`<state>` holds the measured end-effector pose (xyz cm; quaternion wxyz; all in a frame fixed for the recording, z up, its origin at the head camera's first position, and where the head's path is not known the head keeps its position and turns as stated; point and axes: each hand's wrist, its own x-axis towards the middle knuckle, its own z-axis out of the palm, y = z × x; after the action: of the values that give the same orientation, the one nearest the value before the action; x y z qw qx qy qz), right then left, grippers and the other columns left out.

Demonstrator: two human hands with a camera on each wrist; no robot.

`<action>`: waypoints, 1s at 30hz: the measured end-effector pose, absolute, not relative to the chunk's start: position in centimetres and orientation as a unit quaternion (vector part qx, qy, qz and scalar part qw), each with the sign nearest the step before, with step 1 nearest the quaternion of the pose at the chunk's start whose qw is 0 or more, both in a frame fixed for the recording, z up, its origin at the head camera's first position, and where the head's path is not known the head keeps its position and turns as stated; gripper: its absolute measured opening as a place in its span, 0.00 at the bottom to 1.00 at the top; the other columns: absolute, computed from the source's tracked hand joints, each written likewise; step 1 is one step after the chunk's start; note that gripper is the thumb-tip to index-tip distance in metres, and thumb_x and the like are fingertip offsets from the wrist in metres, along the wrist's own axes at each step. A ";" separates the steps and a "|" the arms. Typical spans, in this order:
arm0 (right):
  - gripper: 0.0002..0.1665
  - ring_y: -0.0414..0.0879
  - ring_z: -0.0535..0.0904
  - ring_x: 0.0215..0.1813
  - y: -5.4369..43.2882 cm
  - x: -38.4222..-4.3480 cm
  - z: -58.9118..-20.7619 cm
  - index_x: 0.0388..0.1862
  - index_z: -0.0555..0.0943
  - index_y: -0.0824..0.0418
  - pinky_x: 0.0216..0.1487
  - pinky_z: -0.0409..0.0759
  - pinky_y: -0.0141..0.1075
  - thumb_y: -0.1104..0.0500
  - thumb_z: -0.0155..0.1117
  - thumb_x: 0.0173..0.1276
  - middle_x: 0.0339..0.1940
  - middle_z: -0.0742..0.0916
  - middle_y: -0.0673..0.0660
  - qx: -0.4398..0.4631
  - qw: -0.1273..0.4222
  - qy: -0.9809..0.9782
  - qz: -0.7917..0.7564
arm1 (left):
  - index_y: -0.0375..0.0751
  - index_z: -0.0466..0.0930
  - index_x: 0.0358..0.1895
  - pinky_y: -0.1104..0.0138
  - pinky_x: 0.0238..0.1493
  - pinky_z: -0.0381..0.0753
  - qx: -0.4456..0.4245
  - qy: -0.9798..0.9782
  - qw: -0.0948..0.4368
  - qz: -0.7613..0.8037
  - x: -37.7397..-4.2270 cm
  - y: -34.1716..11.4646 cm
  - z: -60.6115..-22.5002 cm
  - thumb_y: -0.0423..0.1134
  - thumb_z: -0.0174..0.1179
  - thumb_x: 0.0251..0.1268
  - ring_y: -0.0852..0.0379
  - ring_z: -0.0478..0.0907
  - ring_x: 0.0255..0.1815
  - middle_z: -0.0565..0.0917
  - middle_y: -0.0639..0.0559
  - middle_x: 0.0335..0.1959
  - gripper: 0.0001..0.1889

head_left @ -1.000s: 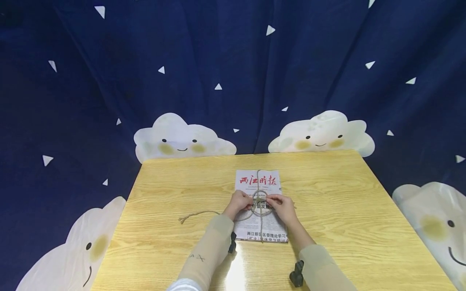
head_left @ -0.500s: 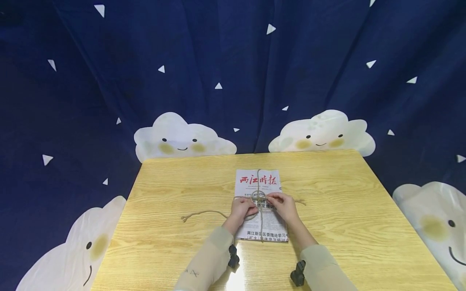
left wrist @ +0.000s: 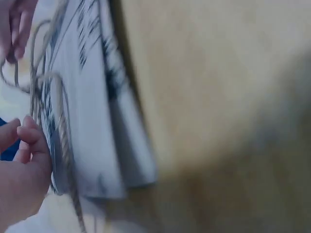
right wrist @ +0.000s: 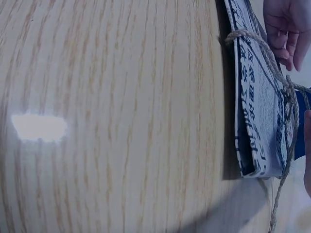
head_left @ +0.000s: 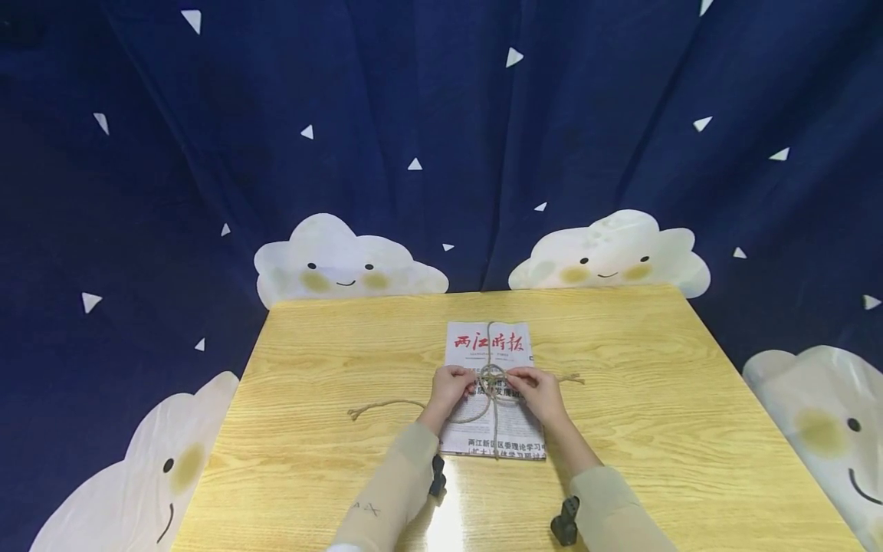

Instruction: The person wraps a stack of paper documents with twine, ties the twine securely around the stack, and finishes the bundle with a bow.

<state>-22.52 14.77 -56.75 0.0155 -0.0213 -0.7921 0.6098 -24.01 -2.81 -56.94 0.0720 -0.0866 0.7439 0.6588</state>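
A folded newspaper (head_left: 483, 429) lies flat on the wooden table, with twine (head_left: 496, 437) crossing it lengthwise and sideways. Over the crossing, loops of twine (head_left: 492, 376) meet in a knot. On the left of the knot, my left hand (head_left: 450, 389) pinches a strand between thumb and fingers. My right hand (head_left: 539, 392) pinches a loop on the opposite side. In the left wrist view, the left fingertips (left wrist: 30, 122) meet at the twine (left wrist: 62, 121), beside the newspaper (left wrist: 90, 136). The right wrist view shows twine wrapped around the newspaper's edge (right wrist: 250, 97).
One loose twine end (head_left: 375, 405) curves out over the table (head_left: 310, 475) to the left. Another frayed end (head_left: 572, 378) sticks out to the right beyond the newspaper. A dark blue curtain (head_left: 441, 100) with clouds hangs behind the table.
The wide ring of twine around the knot has shrunk into small loops. My left hand dipped toward the knot, then drew back left. The right-hand twine end reaches further out.
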 end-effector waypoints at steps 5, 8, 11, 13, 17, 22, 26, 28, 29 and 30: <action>0.08 0.55 0.82 0.36 14.7 -22.3 -56.6 0.37 0.82 0.70 0.36 0.81 0.32 0.68 0.64 0.57 0.34 0.85 0.65 -0.018 0.017 -0.796 0.605 | 0.28 0.83 0.28 0.75 0.16 0.69 -0.074 0.812 0.032 0.578 -25.5 -2.6 -56.7 0.32 0.63 0.55 0.60 0.74 0.15 0.82 0.43 0.18 0.07; 0.08 0.53 0.82 0.36 14.5 -22.1 -56.4 0.37 0.82 0.70 0.36 0.81 0.32 0.68 0.64 0.57 0.34 0.85 0.64 -0.019 0.016 -0.800 0.600 | 0.30 0.83 0.24 0.75 0.16 0.69 -0.053 0.846 0.031 0.529 -25.9 -2.0 -56.4 0.33 0.65 0.52 0.62 0.71 0.13 0.81 0.44 0.15 0.07; 0.09 0.52 0.82 0.35 14.5 -22.1 -56.4 0.37 0.81 0.70 0.36 0.81 0.32 0.69 0.64 0.57 0.34 0.85 0.63 -0.018 0.013 -0.803 0.595 | 0.31 0.83 0.20 0.74 0.15 0.68 -0.030 0.868 0.049 0.493 -25.9 -1.5 -55.9 0.31 0.64 0.52 0.63 0.68 0.12 0.79 0.45 0.13 0.08; 0.09 0.51 0.81 0.35 14.4 -22.1 -56.5 0.37 0.81 0.69 0.36 0.81 0.32 0.69 0.64 0.56 0.33 0.85 0.63 -0.020 0.010 -0.805 0.593 | 0.32 0.82 0.19 0.74 0.15 0.69 -0.019 0.878 0.058 0.474 -25.8 -1.4 -55.7 0.30 0.62 0.52 0.63 0.68 0.11 0.79 0.47 0.11 0.07; 0.08 0.50 0.82 0.35 14.5 -22.1 -56.6 0.37 0.82 0.69 0.36 0.80 0.29 0.69 0.64 0.57 0.33 0.85 0.63 -0.021 0.008 -0.803 0.596 | 0.31 0.81 0.19 0.74 0.14 0.68 -0.026 0.860 0.068 0.505 -25.6 -1.6 -55.7 0.27 0.56 0.51 0.63 0.69 0.10 0.77 0.49 0.10 0.08; 0.08 0.48 0.82 0.35 14.6 -22.1 -56.6 0.37 0.81 0.69 0.35 0.80 0.27 0.68 0.63 0.58 0.34 0.85 0.63 -0.018 0.013 -0.807 0.590 | 0.25 0.81 0.27 0.73 0.14 0.73 -0.071 0.783 0.106 0.609 -25.2 -2.3 -56.1 0.27 0.54 0.53 0.63 0.70 0.10 0.79 0.44 0.13 0.07; 0.08 0.50 0.82 0.36 14.6 -22.2 -56.5 0.37 0.81 0.69 0.35 0.80 0.29 0.67 0.63 0.58 0.34 0.85 0.63 -0.017 0.013 -0.811 0.584 | 0.23 0.79 0.31 0.69 0.21 0.81 -0.114 0.714 0.136 0.677 -24.7 -2.5 -56.3 0.24 0.54 0.53 0.63 0.75 0.13 0.80 0.43 0.18 0.06; 0.08 0.51 0.82 0.36 14.7 -22.3 -56.5 0.38 0.81 0.69 0.36 0.81 0.31 0.67 0.63 0.59 0.34 0.85 0.63 -0.016 0.013 -0.812 0.583 | 0.22 0.78 0.32 0.68 0.26 0.82 -0.130 0.679 0.149 0.707 -24.5 -2.5 -56.4 0.22 0.55 0.52 0.61 0.78 0.16 0.80 0.42 0.20 0.05; 0.08 0.51 0.82 0.36 14.7 -22.3 -56.5 0.38 0.81 0.69 0.36 0.81 0.32 0.67 0.63 0.59 0.34 0.85 0.63 -0.016 0.013 -0.813 0.582 | 0.22 0.77 0.32 0.68 0.28 0.83 -0.135 0.662 0.154 0.721 -24.4 -2.4 -56.5 0.21 0.55 0.51 0.60 0.79 0.17 0.80 0.42 0.21 0.05; 0.08 0.51 0.82 0.36 14.7 -22.3 -56.5 0.38 0.81 0.68 0.36 0.81 0.32 0.67 0.63 0.59 0.34 0.85 0.63 -0.015 0.014 -0.813 0.581 | 0.21 0.77 0.32 0.68 0.29 0.83 -0.138 0.647 0.158 0.733 -24.2 -2.3 -56.6 0.21 0.56 0.51 0.58 0.81 0.19 0.81 0.41 0.22 0.05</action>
<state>-22.29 14.73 -56.51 0.0141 -0.0155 -0.8134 0.5814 -24.24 -2.34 -56.59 0.1582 -0.1376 0.6471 0.7330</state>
